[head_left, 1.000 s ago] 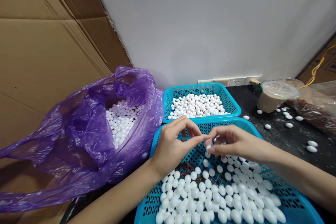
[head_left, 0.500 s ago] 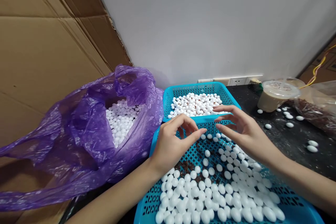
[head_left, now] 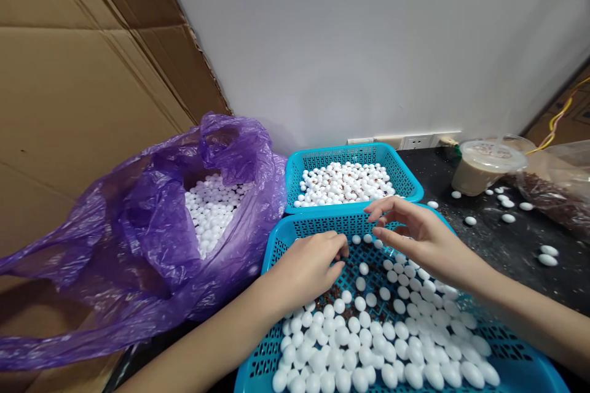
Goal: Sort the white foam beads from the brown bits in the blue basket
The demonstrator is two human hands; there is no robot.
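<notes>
L hand [head_left: 306, 270] lower over blue basket [head_left: 275, 252]

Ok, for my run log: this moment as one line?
left hand: curled over brown bits in blue basket | right hand: open above white foam beads

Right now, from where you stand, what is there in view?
Near mesh basket: one, turquoise, in front, holding white foam ovals and brown flecks
Far mesh basket: one, turquoise, behind it, holding white foam balls
Plastic bag: one, purple, left, holding more white beads
Lidded cup: one, beige drink, on the black table
Clear bag: one, brown contents, far right
Loose ovals: about a dozen, white, on the table
Cardboard: one sheet, brown, far left
Left hand: one, curled over the near basket
Right hand: one, open above it
</notes>
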